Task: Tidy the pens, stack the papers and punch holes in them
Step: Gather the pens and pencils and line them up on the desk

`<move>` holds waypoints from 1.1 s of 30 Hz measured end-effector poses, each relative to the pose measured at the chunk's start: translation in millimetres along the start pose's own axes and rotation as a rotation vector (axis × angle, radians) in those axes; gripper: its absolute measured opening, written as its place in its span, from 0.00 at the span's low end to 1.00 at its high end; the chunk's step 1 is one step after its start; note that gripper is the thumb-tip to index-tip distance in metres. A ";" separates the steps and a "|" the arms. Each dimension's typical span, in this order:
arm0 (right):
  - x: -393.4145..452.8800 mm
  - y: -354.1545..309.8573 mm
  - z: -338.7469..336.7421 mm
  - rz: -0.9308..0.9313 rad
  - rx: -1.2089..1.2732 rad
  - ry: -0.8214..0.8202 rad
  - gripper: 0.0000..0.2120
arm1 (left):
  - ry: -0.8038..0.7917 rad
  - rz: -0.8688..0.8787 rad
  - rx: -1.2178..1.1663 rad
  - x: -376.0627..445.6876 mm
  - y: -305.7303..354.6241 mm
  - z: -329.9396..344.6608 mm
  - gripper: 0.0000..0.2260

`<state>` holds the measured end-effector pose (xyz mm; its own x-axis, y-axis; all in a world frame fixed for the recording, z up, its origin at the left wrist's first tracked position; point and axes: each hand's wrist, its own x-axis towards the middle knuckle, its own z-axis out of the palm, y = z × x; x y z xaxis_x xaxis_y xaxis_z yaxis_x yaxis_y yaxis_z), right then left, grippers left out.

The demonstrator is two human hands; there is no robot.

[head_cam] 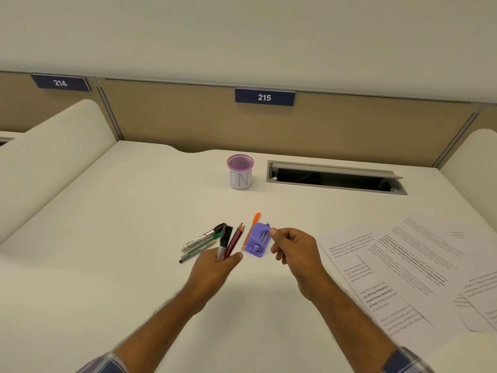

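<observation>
My left hand (215,267) grips a bunch of pens and pencils (230,242), a black marker and red pencils among them, their tips pointing away from me. A white marker (200,239) and thin green pens (197,253) lie on the desk just left of that hand. An orange pen (251,230) lies against the left side of a small purple hole punch (258,240). My right hand (293,247) hovers just right of the punch with fingers loosely curled and holds nothing. Several printed papers (408,265) lie spread at the right. A pink mesh pen cup (240,171) stands behind.
An open grey cable hatch (336,177) is set into the white desk (121,238) right of the cup. A beige partition (188,122) with a sign reading 215 closes the back. Curved white dividers flank both sides.
</observation>
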<state>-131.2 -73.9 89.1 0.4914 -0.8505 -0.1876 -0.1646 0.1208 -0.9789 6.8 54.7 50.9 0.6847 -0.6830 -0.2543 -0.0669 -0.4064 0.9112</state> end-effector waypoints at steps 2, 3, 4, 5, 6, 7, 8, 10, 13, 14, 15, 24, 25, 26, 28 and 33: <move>-0.3 6.2 3.4 0.028 -0.011 0.008 0.10 | 0.096 0.037 0.112 12.8 -6.3 -16.7 0.22; -0.6 8.9 5.3 0.040 -0.020 0.012 0.10 | 0.133 0.048 0.156 19.8 -8.8 -25.1 0.22; -0.9 11.3 7.3 0.049 -0.028 0.015 0.09 | 0.163 0.049 0.197 27.2 -10.8 -33.2 0.20; -1.4 13.5 9.3 0.057 -0.035 0.019 0.09 | 0.186 0.046 0.237 35.0 -12.4 -40.9 0.19; -1.8 15.7 11.3 0.066 -0.039 0.024 0.09 | 0.204 0.044 0.282 43.3 -14.0 -48.1 0.17; -2.4 17.8 13.3 0.074 -0.043 0.029 0.09 | 0.212 0.044 0.331 51.6 -15.4 -54.8 0.14; -3.0 19.9 15.2 0.082 -0.047 0.032 0.09 | 0.213 0.042 0.384 60.0 -17.0 -60.8 0.11; -4.3 24.4 19.2 0.099 -0.060 0.035 0.08 | 0.200 0.034 0.498 76.1 -21.3 -70.9 0.07; -5.4 31.2 23.9 0.128 -0.081 0.044 0.08 | 0.165 0.012 0.626 96.7 -29.4 -82.5 0.06; -5.7 33.3 24.8 0.135 -0.088 0.048 0.08 | 0.150 0.009 0.680 102.0 -31.6 -84.8 0.06; -6.0 35.3 25.3 0.142 -0.096 0.052 0.08 | 0.134 0.010 0.733 106.4 -33.7 -86.7 0.07; -8.0 45.3 33.5 0.180 -0.101 0.087 0.07 | 0.059 0.025 0.799 119.8 -45.5 -91.0 0.09; -8.2 45.7 35.7 0.179 -0.100 0.087 0.07 | 0.061 0.017 0.755 119.3 -45.1 -91.9 0.10; -8.3 45.8 38.4 0.178 -0.100 0.087 0.06 | 0.068 0.003 0.676 117.9 -44.2 -92.6 0.10; -8.0 45.3 44.7 0.175 -0.107 0.085 0.06 | 0.083 -0.040 0.428 111.4 -39.0 -92.7 0.08; -8.1 35.4 68.8 0.135 -0.067 0.034 0.05 | -0.153 -0.117 -0.059 70.5 -14.4 -82.2 0.07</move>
<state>-82.2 -27.5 50.4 0.4318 -0.8460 -0.3127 -0.2839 0.2016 -0.9374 115.7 62.4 46.4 0.5670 -0.7189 -0.4020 0.0525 -0.4555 0.8887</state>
